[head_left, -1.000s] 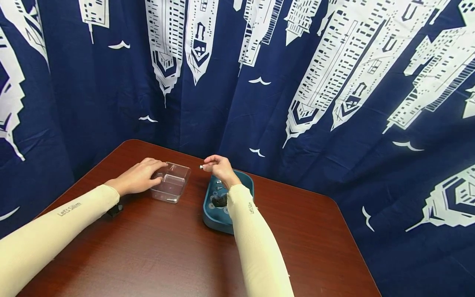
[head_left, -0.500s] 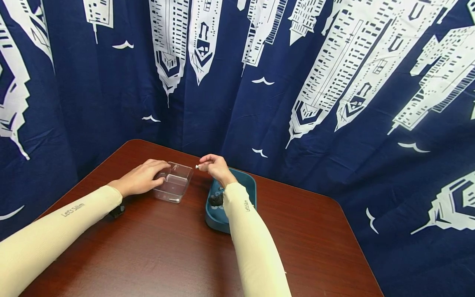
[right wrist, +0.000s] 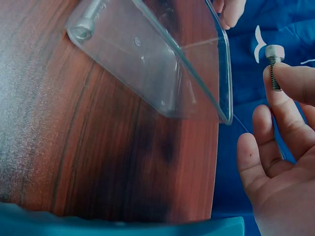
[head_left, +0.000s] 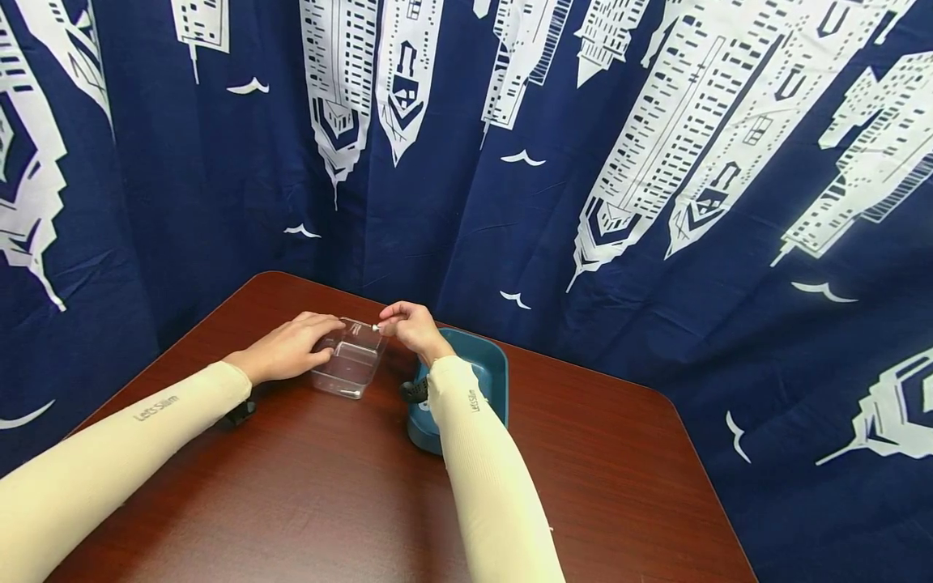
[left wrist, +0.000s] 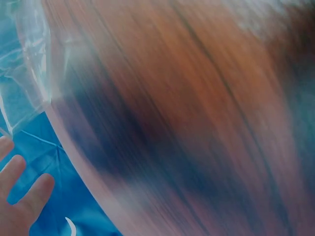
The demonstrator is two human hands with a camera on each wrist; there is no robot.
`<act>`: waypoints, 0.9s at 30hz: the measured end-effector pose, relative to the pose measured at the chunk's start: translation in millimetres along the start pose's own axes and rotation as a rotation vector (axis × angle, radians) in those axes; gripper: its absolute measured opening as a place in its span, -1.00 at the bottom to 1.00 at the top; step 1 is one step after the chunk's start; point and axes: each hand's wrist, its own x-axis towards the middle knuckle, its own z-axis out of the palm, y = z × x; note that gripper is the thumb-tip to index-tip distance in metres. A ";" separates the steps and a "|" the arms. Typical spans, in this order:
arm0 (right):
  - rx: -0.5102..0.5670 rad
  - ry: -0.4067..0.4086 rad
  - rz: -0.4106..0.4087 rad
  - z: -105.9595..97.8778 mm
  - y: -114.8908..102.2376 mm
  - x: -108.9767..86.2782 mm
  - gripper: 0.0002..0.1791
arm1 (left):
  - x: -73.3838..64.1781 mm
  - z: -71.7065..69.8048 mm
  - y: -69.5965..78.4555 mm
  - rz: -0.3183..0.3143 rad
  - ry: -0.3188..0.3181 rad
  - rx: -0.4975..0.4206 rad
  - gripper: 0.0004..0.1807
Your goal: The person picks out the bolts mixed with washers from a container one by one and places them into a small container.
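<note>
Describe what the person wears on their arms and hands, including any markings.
The left sleeve and right sleeve are both pale cream, close-fitting and reach the wrists, each with dark lettering that seems to read "Let's Slim". The left hand and right hand wear no gloves. A dark item shows under the left wrist.

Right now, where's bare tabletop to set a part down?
Free: reddish-brown wood-grain table right of the blue rounded-corner plastic tray, plus the near stretch between both cream sleeves. Crowded: around the clear rectangular plastic box, with left hand and right hand close.
</note>
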 end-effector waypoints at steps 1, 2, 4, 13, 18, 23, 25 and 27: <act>0.003 0.000 0.002 0.2 0.4 -0.2 -0.76 | 1.0 0.7 1.0 0.003 -0.001 -0.001 -0.45; 0.005 0.000 0.002 0.3 0.8 -0.4 -0.76 | 1.9 1.4 2.0 0.006 -0.003 -0.002 -0.45; 0.005 -0.003 0.002 0.3 1.6 -0.5 -0.75 | 3.7 3.0 3.1 0.011 -0.004 -0.002 -0.45; -0.010 -0.003 0.004 -0.1 4.0 -0.1 -0.62 | 8.2 8.4 4.7 0.021 -0.005 0.000 -0.45; -0.012 -0.002 0.000 0.3 4.7 -0.2 -0.65 | 8.8 9.5 4.8 0.013 -0.008 -0.001 -0.45; -0.008 0.004 0.009 -1.8 4.6 -1.0 -0.71 | 9.3 11.2 4.3 0.017 -0.013 0.004 -0.44; -0.013 0.007 0.013 -3.0 5.0 -0.6 -0.72 | 9.1 11.0 4.7 0.012 -0.013 0.006 -0.44; -0.019 0.010 0.018 -4.5 5.4 -0.4 -0.71 | 8.8 10.4 5.2 0.004 -0.015 0.007 -0.43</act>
